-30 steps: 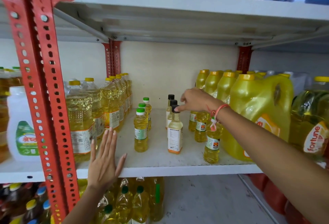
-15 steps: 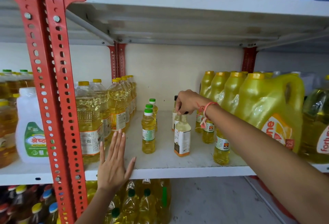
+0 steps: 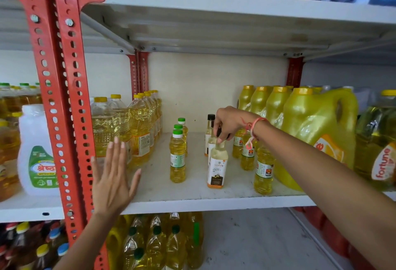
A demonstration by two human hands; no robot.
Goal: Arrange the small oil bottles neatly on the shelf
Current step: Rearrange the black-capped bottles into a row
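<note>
Looking across the white shelf (image 3: 192,202) first: big yellow jugs (image 3: 317,132) fill the right end, tall clear oil bottles (image 3: 139,132) line the left, and the small ones stand in the open middle between them.

Three green-capped bottles (image 3: 177,156) already run in a tidy single file front to back, upright and close together. That file looks done. Over by the jugs, a column of small yellow bottles (image 3: 263,173) also runs front to back, slightly staggered, and may want a nudge.

Now the black-capped bottles in the centre: the front white-labelled bottle (image 3: 217,166) stands upright near the shelf's front edge, with at least one black-capped bottle (image 3: 209,128) behind it, its cap clear of the hand. How many are in that file I cannot tell; the hand hides part of it.

And the right hand (image 3: 230,122) is on it, fingers pinched down around the front bottle's cap. The left hand (image 3: 111,175) is flat and open, fingers spread, over the shelf's front edge beside the red upright (image 3: 64,98), holding nothing.

My read: well along, with the centre file being straightened and perhaps the right column left.
</note>
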